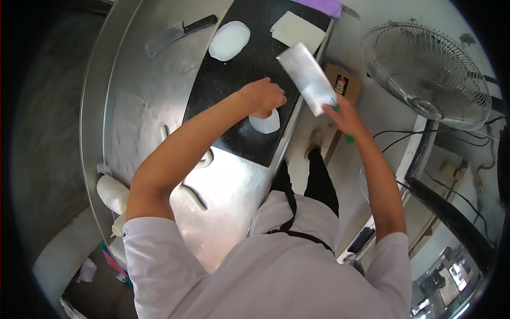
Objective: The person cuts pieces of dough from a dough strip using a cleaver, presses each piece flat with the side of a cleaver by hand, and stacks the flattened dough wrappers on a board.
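Observation:
In the head view, my left hand (264, 99) is closed, its fingers curled at the upper edge of a thin round white dough wrapper (266, 124) over the black board (241, 139). The fingertips are partly hidden. My right hand (345, 116) is wrapped around the green handle of a broad cleaver (307, 77). Its shiny blade is raised past the board's right edge, tilted up and to the left. Farther up the board lies a stack of round white dough wrappers (229, 41). A folded pale cloth (298, 30) lies at the board's far right.
A second cleaver (180, 35) with a black handle lies on the steel table (141, 90). Dough strips (192, 198) lie near my left arm. A bagged white lump (112, 194) sits at the left rim. A fan (427, 74) and cables stand to the right.

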Demonstrator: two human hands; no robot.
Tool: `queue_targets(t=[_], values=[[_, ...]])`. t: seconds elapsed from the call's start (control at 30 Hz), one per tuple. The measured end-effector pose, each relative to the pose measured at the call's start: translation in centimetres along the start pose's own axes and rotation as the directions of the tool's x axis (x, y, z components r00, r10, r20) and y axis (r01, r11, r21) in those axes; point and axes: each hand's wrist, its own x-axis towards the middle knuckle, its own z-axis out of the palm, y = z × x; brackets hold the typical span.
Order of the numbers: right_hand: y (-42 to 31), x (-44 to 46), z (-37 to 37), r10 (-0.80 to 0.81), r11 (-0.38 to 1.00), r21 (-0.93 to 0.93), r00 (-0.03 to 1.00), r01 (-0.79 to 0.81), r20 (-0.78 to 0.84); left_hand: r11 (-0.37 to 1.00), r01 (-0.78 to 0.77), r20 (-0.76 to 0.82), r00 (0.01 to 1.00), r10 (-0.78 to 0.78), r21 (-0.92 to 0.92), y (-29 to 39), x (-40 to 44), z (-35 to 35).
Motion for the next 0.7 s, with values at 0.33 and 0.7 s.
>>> queue_targets(t=[0.33,0.7], values=[[-4.0,-8.9,9.4,0.145,0.988,-0.112,0.903,-0.108,0.404,0.962,0.176,0.217,0.968,-0.13,-0.208,3.7,-3.4,-5.1],[-5.7,-7.7,5.2,0.271,0.949,0.017,0.844,-0.314,0.462,0.577,0.134,-0.272,0.782,-0.56,-0.805,-4.1,-5.0,-5.4]])
